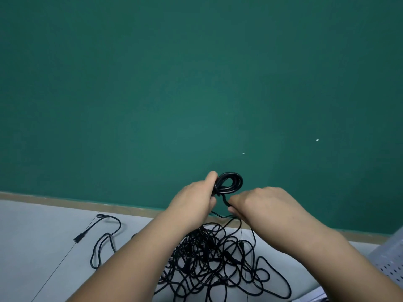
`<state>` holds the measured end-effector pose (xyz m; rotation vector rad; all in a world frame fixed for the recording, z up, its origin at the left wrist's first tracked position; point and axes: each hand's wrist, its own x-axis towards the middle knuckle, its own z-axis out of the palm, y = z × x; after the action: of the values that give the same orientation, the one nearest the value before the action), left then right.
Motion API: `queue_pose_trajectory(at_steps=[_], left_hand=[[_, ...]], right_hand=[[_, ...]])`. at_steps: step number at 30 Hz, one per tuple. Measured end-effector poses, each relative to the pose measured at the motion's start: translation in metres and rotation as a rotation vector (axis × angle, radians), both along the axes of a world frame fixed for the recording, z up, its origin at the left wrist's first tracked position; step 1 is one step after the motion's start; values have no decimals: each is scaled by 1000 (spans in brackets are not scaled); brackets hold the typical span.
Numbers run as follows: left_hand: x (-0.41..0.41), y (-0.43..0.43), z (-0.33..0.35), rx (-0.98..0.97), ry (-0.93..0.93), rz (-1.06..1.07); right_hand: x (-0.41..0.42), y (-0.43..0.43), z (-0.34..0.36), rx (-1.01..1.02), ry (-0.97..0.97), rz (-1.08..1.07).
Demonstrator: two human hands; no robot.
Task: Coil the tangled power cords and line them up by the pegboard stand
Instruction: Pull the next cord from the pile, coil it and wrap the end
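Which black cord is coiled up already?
The glossy black power cord gripped in the left hand: wound into neat loops, while the other black cords lie tangled on the grey floor.

Before me stands a dark green wall point(196, 83); below it a tan baseboard point(65, 202) meets pale grey floor point(32, 236) with one thin seam point(65, 258).

Our left hand point(192, 201) grips a small coil point(231, 182); our right hand point(259, 203) pinches its tail above the tangle point(218, 262) on the floor point(43, 232).
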<state>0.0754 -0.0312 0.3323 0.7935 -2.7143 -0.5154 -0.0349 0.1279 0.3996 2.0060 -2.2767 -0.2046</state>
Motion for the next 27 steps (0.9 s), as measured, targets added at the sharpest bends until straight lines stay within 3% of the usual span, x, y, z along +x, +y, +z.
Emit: queue_pose_trajectory(at_steps=[5, 9, 15, 17, 22, 27], left_hand=[[-10, 9, -14, -206, -211, -68], [-6, 14, -11, -282, -209, -290], [-5, 32, -7, -331, -191, -435], [-4, 37, -6, -318, -132, -467], [1, 38, 5, -256, 192, -428], [4, 39, 8, 65, 458, -281]], right_hand=[[-12, -4, -9, -22, -2, 42], [-45, -1, -12, -160, -58, 15], [-81, 9, -17, -383, -386, -27], [-83, 11, -15, -394, -562, -61], [-81, 14, -14, -415, -1236, -65], [-73, 5, -21, -483, -1474, -127]])
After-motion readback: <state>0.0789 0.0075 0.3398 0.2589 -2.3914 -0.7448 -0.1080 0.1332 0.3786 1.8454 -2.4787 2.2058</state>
